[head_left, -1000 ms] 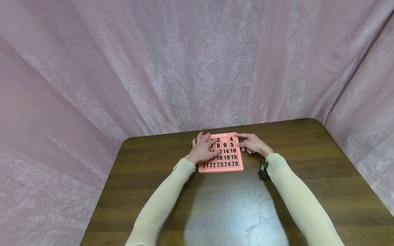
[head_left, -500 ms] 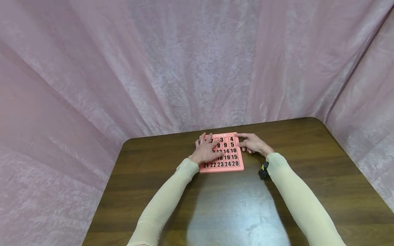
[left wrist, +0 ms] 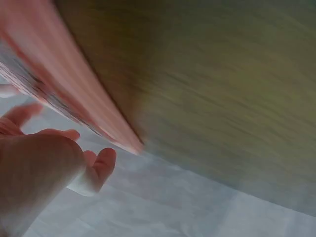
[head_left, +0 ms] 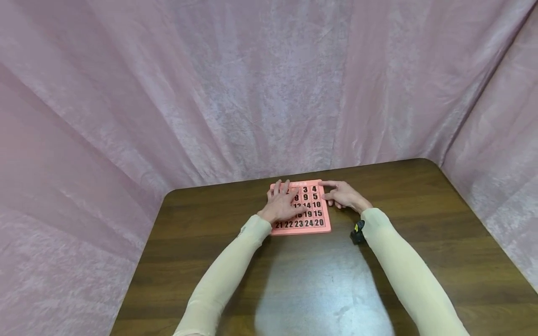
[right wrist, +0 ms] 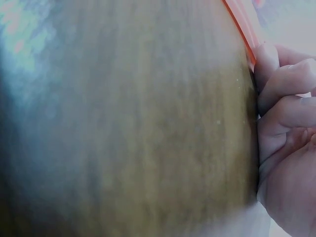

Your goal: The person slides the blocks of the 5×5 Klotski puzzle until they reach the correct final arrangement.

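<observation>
A pink number sliding puzzle [head_left: 311,230] lies flat near the table's far edge, its black-numbered tiles facing up. My left hand [head_left: 280,206] lies over its left side with fingers spread, the index fingertip in the top row just left of the 3 tile [head_left: 305,190]. Several left-hand tiles are hidden beneath it. At the right edge, my right hand [head_left: 343,195] touches the top right corner with a straight index finger and the side with the thumb; its other fingers are bent. The right wrist view shows those bent fingers [right wrist: 281,89] beside the board's edge.
The brown wooden table [head_left: 201,242] has a bright light reflection in front of the puzzle. Pink velvet curtains [head_left: 260,93] hang behind and at both sides. A small black device [head_left: 357,232] sits at my right wrist.
The 3 tile has slid right, from beside a gap to right beside the 4 tile. My left hand has moved slightly right with it. My right hand has stayed at the corner.
</observation>
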### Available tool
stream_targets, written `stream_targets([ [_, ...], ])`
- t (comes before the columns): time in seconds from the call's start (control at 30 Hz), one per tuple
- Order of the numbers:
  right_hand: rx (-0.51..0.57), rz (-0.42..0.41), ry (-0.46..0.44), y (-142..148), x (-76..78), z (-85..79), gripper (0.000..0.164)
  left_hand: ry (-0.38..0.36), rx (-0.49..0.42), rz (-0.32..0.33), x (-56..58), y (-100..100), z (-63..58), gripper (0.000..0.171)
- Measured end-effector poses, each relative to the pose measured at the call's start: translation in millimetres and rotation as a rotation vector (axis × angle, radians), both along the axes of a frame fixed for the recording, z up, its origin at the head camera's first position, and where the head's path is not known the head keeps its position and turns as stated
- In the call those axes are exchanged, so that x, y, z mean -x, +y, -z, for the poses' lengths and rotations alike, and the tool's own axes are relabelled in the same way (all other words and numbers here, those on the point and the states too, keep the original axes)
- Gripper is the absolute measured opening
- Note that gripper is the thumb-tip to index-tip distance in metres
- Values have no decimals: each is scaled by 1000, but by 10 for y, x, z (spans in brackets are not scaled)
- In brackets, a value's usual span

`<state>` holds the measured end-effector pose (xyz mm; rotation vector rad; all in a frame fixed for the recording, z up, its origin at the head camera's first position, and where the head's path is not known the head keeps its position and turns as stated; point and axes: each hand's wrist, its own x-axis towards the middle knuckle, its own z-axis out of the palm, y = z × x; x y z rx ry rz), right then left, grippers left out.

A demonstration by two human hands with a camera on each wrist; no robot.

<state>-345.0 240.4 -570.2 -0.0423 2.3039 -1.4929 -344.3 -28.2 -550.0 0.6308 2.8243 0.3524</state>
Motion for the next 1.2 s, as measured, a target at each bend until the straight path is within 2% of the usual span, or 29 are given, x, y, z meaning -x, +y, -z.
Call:
stream_targets([
  [0.17,4,-9,-3,-1,3,-33,62,45,6,-61,13,-250,11,90],
  [0.3,-3,6,7,36,-4,-58,61,67,22,-36,4,-344,34,89],
  [0.43,-10,-5,21,27,-1,-64,61,92,20,-14,-8,-351,42,86],
  [0.57,-11,-17,9,2,2,-53,63,91,20,-21,-16,-324,43,83],
  [0.9,-3,0,29,29,19,-33,61,-1,-81,-39,-4,-233,32,85],
  [1.1,0,-11,7,-18,-7,-38,62,115,-12,-80,-5,-276,96,79],
  [1.2,-5,-4,18,-12,-4,-46,62,149,-8,-77,0,-285,97,77],
])
